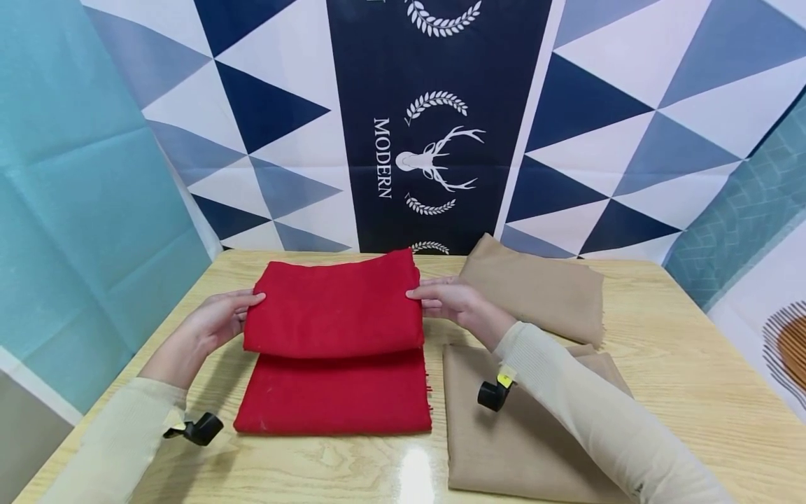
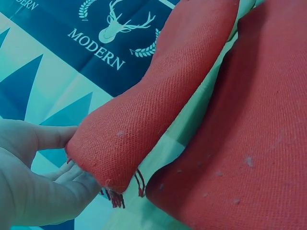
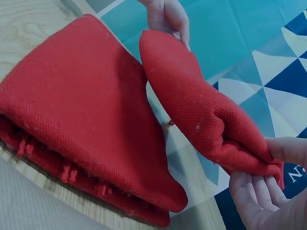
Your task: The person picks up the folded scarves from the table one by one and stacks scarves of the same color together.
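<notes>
A folded red scarf [image 1: 334, 304] with fringed ends is held up off the table between both hands. My left hand [image 1: 215, 318] pinches its left end, thumb on the near face and fingers behind. At the opposite end my right hand [image 1: 458, 302] grips the cloth the same way; in the right wrist view the fingers [image 3: 261, 191] lie under a bunched fold. A second folded red layer [image 1: 334, 402] lies flat on the table below, its fringe showing at the right side. Both wrist views show a gap between the held cloth and this lower one.
Two folded beige cloths lie to the right: one at the back [image 1: 535, 290], the other nearer [image 1: 504, 434], partly under the right forearm. The wooden table [image 1: 327, 465] ends at a patterned backdrop [image 1: 283, 140]. A teal sheet [image 1: 82, 175] hangs at left.
</notes>
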### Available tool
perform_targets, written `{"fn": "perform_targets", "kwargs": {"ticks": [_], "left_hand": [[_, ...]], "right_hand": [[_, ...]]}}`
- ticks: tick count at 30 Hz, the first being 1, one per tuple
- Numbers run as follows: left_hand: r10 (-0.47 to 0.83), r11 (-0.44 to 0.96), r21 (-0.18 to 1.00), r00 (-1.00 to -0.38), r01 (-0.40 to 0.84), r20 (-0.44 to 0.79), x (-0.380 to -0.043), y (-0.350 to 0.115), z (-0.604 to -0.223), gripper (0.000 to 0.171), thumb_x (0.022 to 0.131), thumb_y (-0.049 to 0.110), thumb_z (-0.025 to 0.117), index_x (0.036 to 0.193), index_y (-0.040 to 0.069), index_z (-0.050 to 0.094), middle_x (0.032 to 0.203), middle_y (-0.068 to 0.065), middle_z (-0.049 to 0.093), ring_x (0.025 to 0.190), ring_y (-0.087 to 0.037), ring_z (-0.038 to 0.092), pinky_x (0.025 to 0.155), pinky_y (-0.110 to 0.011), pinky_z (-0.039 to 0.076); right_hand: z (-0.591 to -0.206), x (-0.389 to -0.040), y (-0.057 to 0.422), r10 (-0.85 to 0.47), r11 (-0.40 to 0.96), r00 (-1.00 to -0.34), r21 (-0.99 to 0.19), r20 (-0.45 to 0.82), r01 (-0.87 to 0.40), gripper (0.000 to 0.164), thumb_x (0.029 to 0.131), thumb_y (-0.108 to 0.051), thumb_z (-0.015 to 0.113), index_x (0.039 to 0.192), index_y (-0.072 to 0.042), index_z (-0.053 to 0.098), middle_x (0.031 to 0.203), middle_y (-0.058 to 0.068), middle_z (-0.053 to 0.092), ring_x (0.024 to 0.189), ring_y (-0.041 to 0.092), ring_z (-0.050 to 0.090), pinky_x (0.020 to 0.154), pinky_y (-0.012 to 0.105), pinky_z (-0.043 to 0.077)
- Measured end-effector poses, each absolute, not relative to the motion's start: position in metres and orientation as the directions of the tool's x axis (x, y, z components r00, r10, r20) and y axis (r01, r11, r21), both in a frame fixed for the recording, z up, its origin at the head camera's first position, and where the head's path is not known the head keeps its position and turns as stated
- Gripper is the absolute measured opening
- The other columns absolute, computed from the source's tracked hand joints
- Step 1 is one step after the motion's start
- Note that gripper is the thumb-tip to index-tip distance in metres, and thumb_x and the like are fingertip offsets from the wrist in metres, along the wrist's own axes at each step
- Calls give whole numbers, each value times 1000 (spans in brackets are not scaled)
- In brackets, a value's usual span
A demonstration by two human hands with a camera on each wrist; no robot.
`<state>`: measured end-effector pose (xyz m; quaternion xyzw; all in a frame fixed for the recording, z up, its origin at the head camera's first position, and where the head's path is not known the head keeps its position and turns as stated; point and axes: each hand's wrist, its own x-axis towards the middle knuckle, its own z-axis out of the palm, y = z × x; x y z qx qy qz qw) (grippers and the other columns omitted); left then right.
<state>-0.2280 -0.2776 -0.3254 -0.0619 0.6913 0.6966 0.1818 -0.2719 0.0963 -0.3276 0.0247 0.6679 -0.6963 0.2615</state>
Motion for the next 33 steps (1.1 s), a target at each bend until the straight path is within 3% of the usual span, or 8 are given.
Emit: {"fn": "perform_targets", "kwargs": {"ticks": [5, 12, 21, 33], "left_hand": [[164, 24, 939, -925, -344, -343, -227, -278, -326, 69, 98, 26, 53, 150, -1, 17, 93, 15, 63, 87, -1, 63, 79, -17, 55], [164, 16, 937, -924, -348, -346, -227, -278, -324, 67, 98, 25, 53, 149, 0, 19, 92, 15, 64, 87, -1, 63, 79, -17, 55], [172, -7, 938, -925, -346, -339, -224, -278, -324, 65, 98, 23, 53, 148, 0, 19, 92, 15, 65, 86, -1, 63, 78, -17, 55], [182, 3, 937, -921, -349, -343, -220, -280, -325, 61, 98, 24, 53, 146, 0, 22, 93, 14, 65, 87, -2, 63, 79, -18, 55]], "right_hand": [[-328, -271, 96, -336, 45, -859, -917, -386, 395, 55, 93, -12, 58, 141, 4, 36, 84, -8, 66, 76, 5, 68, 105, 37, 48], [-327, -269, 97, -330, 42, -861, -917, -387, 396, 55, 93, -12, 58, 141, 3, 36, 84, -8, 67, 76, 6, 68, 106, 38, 47], [-328, -268, 99, -354, 34, -857, -921, -374, 388, 47, 92, -11, 58, 135, 3, 41, 83, -9, 68, 77, 6, 68, 79, 24, 57], [-328, -261, 99, -362, 27, -855, -921, -372, 389, 44, 93, -12, 57, 132, 3, 44, 82, -8, 68, 77, 6, 68, 72, 21, 57]]}}
